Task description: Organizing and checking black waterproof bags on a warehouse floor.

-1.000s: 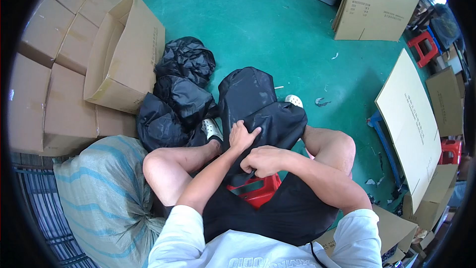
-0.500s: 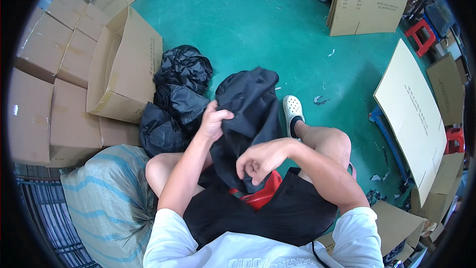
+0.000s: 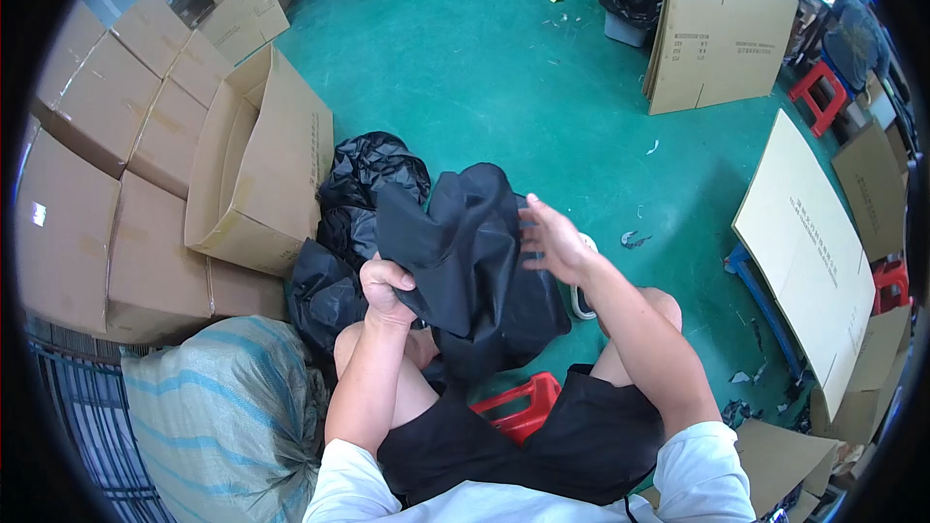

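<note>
A piece of black fabric (image 3: pixel 475 271), folded and crumpled, hangs in front of me above my lap; its exact kind does not show. My left hand (image 3: pixel 386 289) is closed on its left edge, thumb on top. On the other side, my right hand (image 3: pixel 555 240) has its fingers spread beside the fabric's right edge; whether the fingertips touch it I cannot tell. Between my legs a red plastic stool (image 3: pixel 524 409) shows in part. Black plastic bags (image 3: pixel 373 174) lie on the floor beyond my left hand, partly behind the fabric.
Stacked cartons (image 3: pixel 107 97) and an open carton (image 3: pixel 276 155) stand at left. Nearer is a striped woven sack (image 3: pixel 218 407). Flat cardboard sheets (image 3: pixel 722 39) lean at the far right, close to a bagged bin (image 3: pixel 628 0). A cardboard sheet (image 3: pixel 809 252) rests on a blue frame (image 3: pixel 765 315).
The fabric has been raised and spread away from my lap. My right hand has moved from low over the fabric out to its right side, fingers opening. My left hand still grips it, slightly lower.
</note>
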A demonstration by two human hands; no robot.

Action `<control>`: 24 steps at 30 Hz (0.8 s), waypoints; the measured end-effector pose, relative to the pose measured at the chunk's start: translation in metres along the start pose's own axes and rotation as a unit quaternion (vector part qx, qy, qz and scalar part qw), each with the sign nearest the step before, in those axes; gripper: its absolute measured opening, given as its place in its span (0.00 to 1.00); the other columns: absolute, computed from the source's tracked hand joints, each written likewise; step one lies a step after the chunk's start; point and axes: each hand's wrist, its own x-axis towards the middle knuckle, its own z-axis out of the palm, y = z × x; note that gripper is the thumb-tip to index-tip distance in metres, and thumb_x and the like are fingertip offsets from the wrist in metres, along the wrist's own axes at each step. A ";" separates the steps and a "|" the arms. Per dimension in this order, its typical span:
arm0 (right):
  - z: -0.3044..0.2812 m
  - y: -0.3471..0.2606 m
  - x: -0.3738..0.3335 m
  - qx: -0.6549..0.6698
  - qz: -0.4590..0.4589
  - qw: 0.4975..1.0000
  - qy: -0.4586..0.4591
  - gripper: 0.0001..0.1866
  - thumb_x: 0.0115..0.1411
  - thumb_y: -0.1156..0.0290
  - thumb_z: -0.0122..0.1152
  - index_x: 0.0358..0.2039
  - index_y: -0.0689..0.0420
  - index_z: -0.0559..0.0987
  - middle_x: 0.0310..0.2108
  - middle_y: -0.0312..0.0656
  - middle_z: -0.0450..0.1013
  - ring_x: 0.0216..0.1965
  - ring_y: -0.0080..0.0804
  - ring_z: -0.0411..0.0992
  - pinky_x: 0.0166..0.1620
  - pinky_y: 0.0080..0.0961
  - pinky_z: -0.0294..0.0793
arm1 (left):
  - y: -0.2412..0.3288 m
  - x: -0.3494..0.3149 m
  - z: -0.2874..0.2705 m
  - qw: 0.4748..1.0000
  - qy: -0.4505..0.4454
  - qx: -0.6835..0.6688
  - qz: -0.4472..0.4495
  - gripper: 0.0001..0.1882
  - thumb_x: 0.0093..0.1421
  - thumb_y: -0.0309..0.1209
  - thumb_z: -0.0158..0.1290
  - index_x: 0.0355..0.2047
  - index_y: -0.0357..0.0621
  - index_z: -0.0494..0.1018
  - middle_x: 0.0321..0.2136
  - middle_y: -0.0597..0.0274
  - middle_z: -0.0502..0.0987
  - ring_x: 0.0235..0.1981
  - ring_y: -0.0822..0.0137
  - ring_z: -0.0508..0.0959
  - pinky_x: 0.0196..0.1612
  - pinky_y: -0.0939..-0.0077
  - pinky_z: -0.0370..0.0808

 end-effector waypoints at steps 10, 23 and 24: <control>0.011 -0.007 0.001 0.201 -0.177 0.955 -0.127 0.24 0.58 0.68 0.57 0.55 0.63 0.73 0.50 0.48 0.76 0.50 0.44 0.75 0.58 0.42 0.71 | 0.015 0.014 -0.006 0.998 -0.009 -0.021 0.066 0.31 0.44 0.22 0.47 0.52 0.23 0.69 0.49 0.36 0.75 0.49 0.43 0.77 0.58 0.52 0.71; -0.036 -0.020 -0.020 0.243 -0.195 0.918 -0.247 0.34 0.43 0.78 0.56 0.56 0.68 0.71 0.51 0.53 0.74 0.50 0.46 0.75 0.58 0.40 0.73 | 0.005 0.016 -0.016 0.957 0.103 0.243 -0.120 0.28 0.56 0.35 0.63 0.53 0.32 0.70 0.48 0.51 0.78 0.46 0.58 0.79 0.54 0.61 0.74; -0.041 -0.023 -0.020 0.243 -0.185 0.915 -0.263 0.35 0.43 0.78 0.56 0.57 0.69 0.70 0.52 0.54 0.73 0.52 0.46 0.74 0.59 0.40 0.72 | 0.005 0.016 -0.016 0.957 0.103 0.242 -0.120 0.28 0.56 0.35 0.63 0.53 0.32 0.70 0.48 0.51 0.78 0.46 0.58 0.79 0.54 0.61 0.74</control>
